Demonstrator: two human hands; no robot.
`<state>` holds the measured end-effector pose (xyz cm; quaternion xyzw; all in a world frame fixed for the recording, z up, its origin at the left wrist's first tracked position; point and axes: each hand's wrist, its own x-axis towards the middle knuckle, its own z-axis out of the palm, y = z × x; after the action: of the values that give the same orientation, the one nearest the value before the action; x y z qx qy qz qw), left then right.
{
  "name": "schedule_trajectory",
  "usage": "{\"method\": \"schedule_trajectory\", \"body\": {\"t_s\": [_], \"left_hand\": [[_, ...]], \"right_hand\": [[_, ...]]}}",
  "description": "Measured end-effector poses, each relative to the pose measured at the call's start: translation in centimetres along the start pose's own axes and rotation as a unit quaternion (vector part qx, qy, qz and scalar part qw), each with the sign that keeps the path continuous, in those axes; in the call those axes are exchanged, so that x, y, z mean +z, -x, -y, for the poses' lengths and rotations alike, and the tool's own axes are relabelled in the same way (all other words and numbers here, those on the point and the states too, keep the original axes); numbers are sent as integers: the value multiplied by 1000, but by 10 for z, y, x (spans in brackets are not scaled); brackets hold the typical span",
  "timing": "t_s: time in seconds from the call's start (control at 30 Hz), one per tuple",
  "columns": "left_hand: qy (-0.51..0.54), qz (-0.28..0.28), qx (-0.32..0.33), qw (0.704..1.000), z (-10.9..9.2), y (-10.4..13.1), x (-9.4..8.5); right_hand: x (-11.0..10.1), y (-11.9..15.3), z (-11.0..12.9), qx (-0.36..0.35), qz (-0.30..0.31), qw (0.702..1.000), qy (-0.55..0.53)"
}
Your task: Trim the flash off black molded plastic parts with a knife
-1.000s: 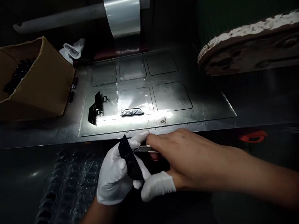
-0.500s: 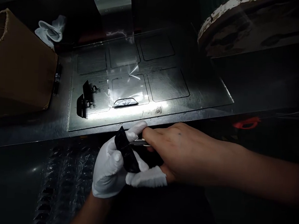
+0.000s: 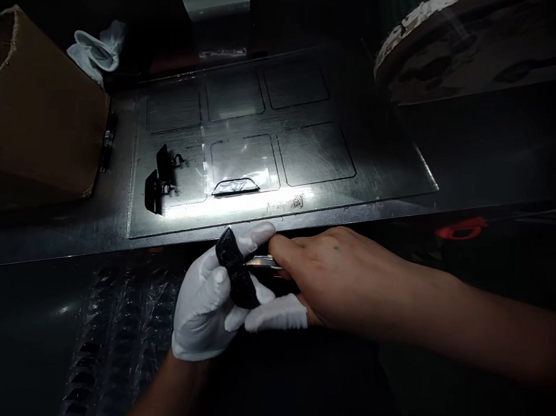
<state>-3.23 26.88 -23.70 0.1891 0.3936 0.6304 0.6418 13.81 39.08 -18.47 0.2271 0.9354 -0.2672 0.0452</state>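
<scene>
My left hand (image 3: 200, 319), in a white glove, is closed around a small black plastic part (image 3: 237, 271) with slanted ends. The part is tilted, its recessed side showing. My right hand (image 3: 330, 277) is bare except for white covering on a finger or more. It grips a knife (image 3: 261, 261) whose handle is mostly hidden; the metal blade lies at the part's right edge. On the bench mat, two similar black parts (image 3: 154, 191) with small hooks stand together at the left. A flat black-edged piece (image 3: 236, 187) with a shiny, film-like face lies to their right.
A cardboard box (image 3: 48, 118) stands on the left, with a white cloth (image 3: 97, 49) behind it. Below the bench edge, a clear blister tray (image 3: 124, 324) holds black parts. A red handle (image 3: 462, 229) lies at the right. A large round object (image 3: 457, 56) occupies the back right.
The blade has shifted from across the black part's face to its right edge. The part is turned slightly, showing more of its recess. My right fingers have moved up a little.
</scene>
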Motion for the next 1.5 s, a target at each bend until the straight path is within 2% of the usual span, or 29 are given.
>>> {"method": "schedule_trajectory", "body": {"t_s": [0.3, 0.43, 0.6, 0.67, 0.77, 0.83, 1.03, 1.23, 1.37, 1.5], "left_hand": [[-5, 22, -9, 1000, 3, -5, 7], [-6, 2, 2, 1000, 6, -6, 9], [2, 40, -2, 999, 8, -10, 13], [-1, 42, 3, 999, 8, -12, 17], [-14, 37, -11, 999, 7, -14, 22], [-15, 44, -27, 999, 8, -13, 24], [-31, 62, -37, 997, 15, -8, 24], [-81, 36, -52, 995, 11, -4, 23], [-116, 18, -84, 989, 6, -2, 21], [-101, 22, -127, 987, 0, -3, 15]], "right_hand": [[3, 3, -4, 23, 19, 1000, -7], [6, 4, -5, 19, 11, 999, -35], [-1, 17, -19, -19, 0, 986, -165], [-10, 25, -28, -43, -37, 976, -212], [-21, 34, -41, -65, -150, 976, -146], [-26, 37, -45, -75, -184, 978, -60], [-33, 34, -40, -78, -130, 986, 76], [-32, 28, -34, -60, -120, 984, 118], [-31, 26, -32, -38, -100, 986, 131], [-35, 22, -28, -30, -78, 982, 167]]}}
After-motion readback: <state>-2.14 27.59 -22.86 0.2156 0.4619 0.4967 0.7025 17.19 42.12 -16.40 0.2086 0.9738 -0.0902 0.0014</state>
